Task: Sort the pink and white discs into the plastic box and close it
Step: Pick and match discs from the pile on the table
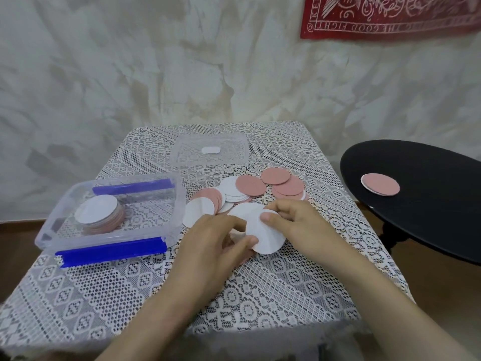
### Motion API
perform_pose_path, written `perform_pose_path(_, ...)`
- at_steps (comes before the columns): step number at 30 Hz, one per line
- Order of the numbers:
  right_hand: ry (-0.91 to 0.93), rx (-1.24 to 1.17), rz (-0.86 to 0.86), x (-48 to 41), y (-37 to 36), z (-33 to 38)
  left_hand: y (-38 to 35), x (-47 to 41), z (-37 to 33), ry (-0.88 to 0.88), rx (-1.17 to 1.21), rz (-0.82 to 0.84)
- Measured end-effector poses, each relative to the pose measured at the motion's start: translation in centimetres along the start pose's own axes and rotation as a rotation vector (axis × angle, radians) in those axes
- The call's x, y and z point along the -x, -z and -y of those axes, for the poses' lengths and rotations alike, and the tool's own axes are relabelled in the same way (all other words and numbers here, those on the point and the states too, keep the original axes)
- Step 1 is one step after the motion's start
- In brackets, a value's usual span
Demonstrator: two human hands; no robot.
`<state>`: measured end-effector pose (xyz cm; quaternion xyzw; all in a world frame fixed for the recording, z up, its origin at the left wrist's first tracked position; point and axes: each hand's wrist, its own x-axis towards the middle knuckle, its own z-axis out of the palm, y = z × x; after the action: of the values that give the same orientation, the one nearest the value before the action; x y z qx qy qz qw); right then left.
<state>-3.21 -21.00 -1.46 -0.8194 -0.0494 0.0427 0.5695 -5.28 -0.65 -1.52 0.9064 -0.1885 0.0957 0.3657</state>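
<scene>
A clear plastic box with blue clips stands open at the table's left, with a stack of discs inside, white face up. Its clear lid lies behind it. Loose pink and white discs are scattered mid-table. Both hands meet just in front of that pile. My left hand and my right hand together pinch a small stack of white discs, thumbs on top.
A lace cloth covers the small table. At the right stands a black round side table with a pink disc lying on it. A red cloth hangs on the wall behind.
</scene>
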Motion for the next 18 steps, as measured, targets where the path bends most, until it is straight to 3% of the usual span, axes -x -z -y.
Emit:
perform_pose_path(3, 0.006, -0.002, 0.055, -0.3, -0.4, 0.1, 0.2, 0.0, -0.4, 0.167, 0.299, -0.008)
perform_pose_path(6, 0.046, 0.187, 0.032, -0.8, -0.7, -0.1, 0.5, 0.0, -0.5, 0.251, 0.433, 0.021)
perform_pose_path(10, 0.061, 0.48, -0.11, -1.4, -0.3, 0.3, 0.6, -0.2, 0.2, 0.238, 0.335, 0.016)
perform_pose_path(13, -0.021, 0.677, -0.051, -1.9, -0.3, 0.7, 0.6, -0.2, 1.2, 0.186, 0.133, 0.017)
perform_pose_path(18, -0.077, 0.697, -0.031, -2.5, -0.6, 0.9, 0.6, -0.3, 2.0, 0.17, 0.1, 0.021)
